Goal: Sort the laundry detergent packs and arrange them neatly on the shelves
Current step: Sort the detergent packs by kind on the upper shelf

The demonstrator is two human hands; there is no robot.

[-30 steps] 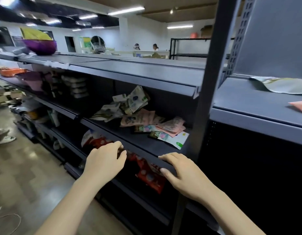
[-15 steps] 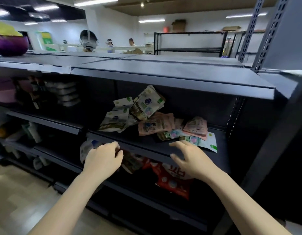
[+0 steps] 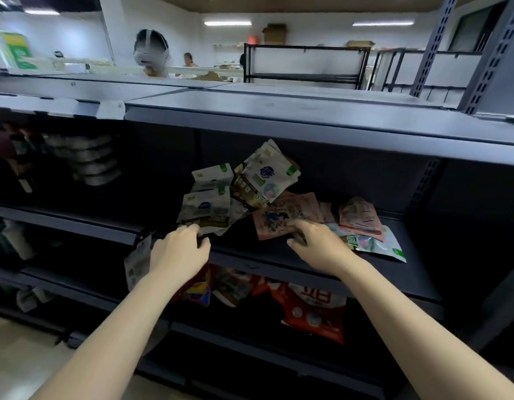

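Observation:
A jumble of detergent packs lies on the middle shelf point(image 3: 250, 262). White packs point(image 3: 205, 207) lie and lean at the left of the heap, one white-and-gold pack point(image 3: 264, 180) propped upright. Pink packs point(image 3: 281, 216) lie in the centre and at the right point(image 3: 361, 216), over a white-green pack point(image 3: 377, 245). My left hand point(image 3: 177, 252) has curled fingers at the lower edge of the front white pack; a grip is not visible. My right hand point(image 3: 316, 243) rests its straight fingers on the centre pink pack.
Red packs point(image 3: 316, 310) and a pale pack point(image 3: 137, 264) sit on the shelf below. The top shelf point(image 3: 278, 111) overhangs the heap. A perforated upright point(image 3: 486, 62) stands at the right. Stacked containers point(image 3: 91, 160) fill the left bay. A person point(image 3: 150, 56) stands beyond the shelving.
The view has swung right and closer. Both hands left the shelf's front edge and moved in to the packs, the left to a white pack, the right onto a pink one.

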